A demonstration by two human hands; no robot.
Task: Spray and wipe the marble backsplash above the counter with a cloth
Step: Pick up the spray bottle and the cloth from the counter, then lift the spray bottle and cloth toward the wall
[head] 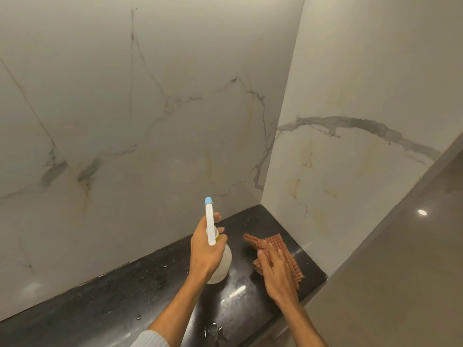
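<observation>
Backsplash faces left hand, which grips spray bottle; right hand lies flat on cloth. Best mist evenly, then wipe.

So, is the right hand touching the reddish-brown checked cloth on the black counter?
Touching. The head view shows the right hand lying flat on the reddish-brown checked cloth, fingers straight.

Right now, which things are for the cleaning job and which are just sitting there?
For the job: white marble backsplash with grey veins; pale plastic spray bottle with a blue tip, held in the left hand; brown checked cloth under the flat right hand.
Just there: black stone counter; water drops on it; grey glossy panel at the right.
</observation>
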